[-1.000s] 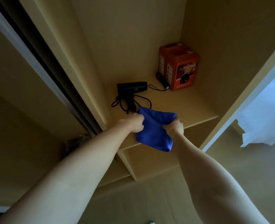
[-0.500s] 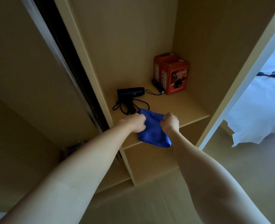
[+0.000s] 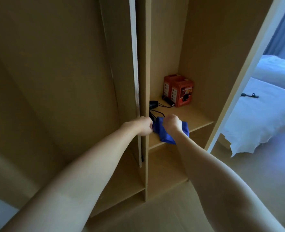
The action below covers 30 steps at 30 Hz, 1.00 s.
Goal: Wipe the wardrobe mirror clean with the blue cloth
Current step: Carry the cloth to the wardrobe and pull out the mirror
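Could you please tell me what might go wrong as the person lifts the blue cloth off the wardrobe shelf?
1. The folded blue cloth lies right against the black hair dryer's cord; lifting it might snag the cord and drag the dryer.
2. Both the left hand and the right hand grip the cloth over the wooden shelf's front edge; a slip would probably drop it to the floor.

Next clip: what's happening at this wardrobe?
A person holds a blue cloth in both hands over a wardrobe shelf. The left hand grips one end, the right hand is bunched on the top. Behind sit a black hair dryer and orange boxes. No wiping has started.
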Tool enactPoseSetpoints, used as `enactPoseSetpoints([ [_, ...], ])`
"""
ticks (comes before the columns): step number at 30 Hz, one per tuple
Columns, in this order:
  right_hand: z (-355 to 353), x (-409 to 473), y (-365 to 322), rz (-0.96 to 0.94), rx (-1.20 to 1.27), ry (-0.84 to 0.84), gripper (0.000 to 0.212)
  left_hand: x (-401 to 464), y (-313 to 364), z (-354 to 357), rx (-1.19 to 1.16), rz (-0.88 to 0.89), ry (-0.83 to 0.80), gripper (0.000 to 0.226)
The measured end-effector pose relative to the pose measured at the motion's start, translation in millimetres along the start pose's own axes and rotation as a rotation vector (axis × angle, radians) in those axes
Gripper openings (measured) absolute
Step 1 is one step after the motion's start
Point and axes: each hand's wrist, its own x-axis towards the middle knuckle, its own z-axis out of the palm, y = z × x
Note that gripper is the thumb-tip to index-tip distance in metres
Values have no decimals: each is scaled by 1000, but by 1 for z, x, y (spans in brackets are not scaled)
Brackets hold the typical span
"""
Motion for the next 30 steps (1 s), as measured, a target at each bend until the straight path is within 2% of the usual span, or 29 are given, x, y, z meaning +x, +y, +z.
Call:
enactPoseSetpoints([
  [4,18,-31,-42,-88,129,76,11,-38,-39,-19,19,-22,73,13],
  [10,20,-54,-97,-164,333,124,38,-64,-65,-53,-1,-48,222,19],
  [13,15,-51,-117,-179,308,98,36,-69,-66,-67,-3,-59,247,20],
  [18,18,-38,-132,-148,280,134,11,-69,-67,-82,-13,-110,291,19],
  [23,17,-40,-135,-168,206,173,13,-71,-64,-86,2,-157,307,8],
  [28,13,-43,-127,-207,167,164,16,-77,-64,-76,10,-178,278,12],
  [30,11,-47,-123,-211,165,154,19,-82,-65,-75,14,-187,278,7],
])
